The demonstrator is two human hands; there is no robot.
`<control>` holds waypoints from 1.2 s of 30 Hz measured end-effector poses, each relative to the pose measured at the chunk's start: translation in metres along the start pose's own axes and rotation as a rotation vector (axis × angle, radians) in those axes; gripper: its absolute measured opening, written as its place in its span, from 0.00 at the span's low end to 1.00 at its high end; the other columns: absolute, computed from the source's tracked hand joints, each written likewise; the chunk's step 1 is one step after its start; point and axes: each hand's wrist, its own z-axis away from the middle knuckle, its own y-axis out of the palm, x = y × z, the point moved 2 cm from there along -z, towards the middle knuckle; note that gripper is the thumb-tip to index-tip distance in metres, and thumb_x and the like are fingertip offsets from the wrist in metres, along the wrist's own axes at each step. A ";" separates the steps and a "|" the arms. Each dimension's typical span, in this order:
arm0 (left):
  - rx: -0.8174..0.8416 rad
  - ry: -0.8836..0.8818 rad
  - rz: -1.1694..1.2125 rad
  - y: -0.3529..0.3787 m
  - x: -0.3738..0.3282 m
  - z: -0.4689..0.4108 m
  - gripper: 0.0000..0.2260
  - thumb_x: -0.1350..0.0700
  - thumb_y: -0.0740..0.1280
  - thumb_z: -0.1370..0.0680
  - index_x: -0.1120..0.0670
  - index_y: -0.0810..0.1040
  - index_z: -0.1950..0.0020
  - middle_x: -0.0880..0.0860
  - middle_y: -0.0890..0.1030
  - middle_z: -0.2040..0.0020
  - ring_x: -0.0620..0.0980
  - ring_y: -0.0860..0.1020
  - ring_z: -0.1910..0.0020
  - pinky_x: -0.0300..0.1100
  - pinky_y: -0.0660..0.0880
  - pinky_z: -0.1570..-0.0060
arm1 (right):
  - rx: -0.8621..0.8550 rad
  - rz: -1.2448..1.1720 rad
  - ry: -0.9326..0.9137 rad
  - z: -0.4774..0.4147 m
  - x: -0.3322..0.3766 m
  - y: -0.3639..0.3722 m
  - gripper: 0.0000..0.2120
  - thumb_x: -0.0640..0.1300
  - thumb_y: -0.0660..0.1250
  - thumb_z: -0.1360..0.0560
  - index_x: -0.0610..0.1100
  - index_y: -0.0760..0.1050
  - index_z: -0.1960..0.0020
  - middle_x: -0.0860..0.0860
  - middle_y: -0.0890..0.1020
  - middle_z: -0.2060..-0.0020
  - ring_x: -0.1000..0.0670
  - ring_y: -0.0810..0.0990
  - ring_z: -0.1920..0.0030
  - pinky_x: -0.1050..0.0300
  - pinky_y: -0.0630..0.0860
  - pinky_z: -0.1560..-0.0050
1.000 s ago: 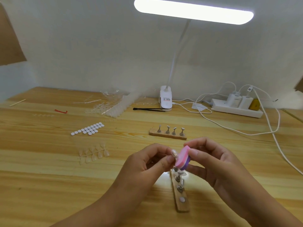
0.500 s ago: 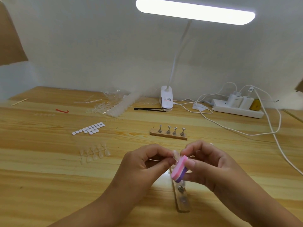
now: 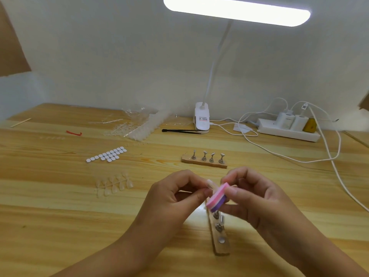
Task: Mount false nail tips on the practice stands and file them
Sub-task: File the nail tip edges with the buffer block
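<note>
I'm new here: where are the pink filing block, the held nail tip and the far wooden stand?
pink filing block (image 3: 216,197): head view, pink top layer.
nail tip (image 3: 209,183): head view, clear exposed end.
far wooden stand (image 3: 199,162): head view, bare wooden base.

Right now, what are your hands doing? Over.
Left hand pinches clear false nail tip. Right hand holds pink-purple foam file block against it. Nothing blocking.

Left hand (image 3: 171,196) and right hand (image 3: 259,200) bare; forearms (image 3: 127,248) bare.
</note>
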 end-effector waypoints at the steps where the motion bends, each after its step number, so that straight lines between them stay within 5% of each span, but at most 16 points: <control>1: 0.000 0.003 -0.002 0.000 0.000 0.000 0.05 0.49 0.72 0.30 0.44 0.84 0.56 0.47 0.85 0.55 0.45 0.84 0.53 0.34 0.78 0.53 | 0.028 0.014 0.006 0.001 -0.001 0.003 0.11 0.44 0.78 0.37 0.44 0.81 0.56 0.45 0.83 0.58 0.44 0.84 0.56 0.56 0.81 0.55; 6: -0.015 -0.003 -0.003 0.000 0.000 0.000 0.04 0.48 0.72 0.32 0.44 0.84 0.59 0.48 0.85 0.56 0.44 0.83 0.54 0.32 0.77 0.54 | -0.105 -0.019 -0.024 -0.003 -0.001 -0.006 0.08 0.42 0.77 0.37 0.46 0.82 0.60 0.45 0.82 0.62 0.46 0.84 0.60 0.58 0.81 0.59; 10: -0.002 0.003 -0.003 0.001 -0.001 0.001 0.05 0.48 0.71 0.31 0.46 0.84 0.57 0.49 0.85 0.56 0.45 0.83 0.55 0.33 0.77 0.54 | 0.035 -0.002 -0.021 -0.002 -0.004 0.000 0.10 0.44 0.78 0.36 0.45 0.81 0.57 0.47 0.82 0.60 0.48 0.83 0.59 0.57 0.81 0.57; 30: 0.004 0.004 -0.001 0.001 0.001 0.000 0.03 0.47 0.72 0.31 0.42 0.83 0.58 0.47 0.85 0.57 0.43 0.83 0.55 0.30 0.76 0.55 | -0.096 -0.033 -0.051 -0.005 -0.003 -0.007 0.07 0.43 0.79 0.35 0.46 0.82 0.59 0.46 0.82 0.62 0.47 0.84 0.59 0.59 0.81 0.58; 36: 0.013 0.022 -0.020 0.001 0.002 0.000 0.04 0.46 0.71 0.30 0.42 0.83 0.57 0.46 0.85 0.56 0.43 0.83 0.54 0.31 0.77 0.55 | -0.005 0.006 -0.063 -0.003 -0.004 -0.003 0.18 0.52 0.82 0.41 0.45 0.81 0.56 0.47 0.82 0.61 0.46 0.84 0.57 0.57 0.81 0.55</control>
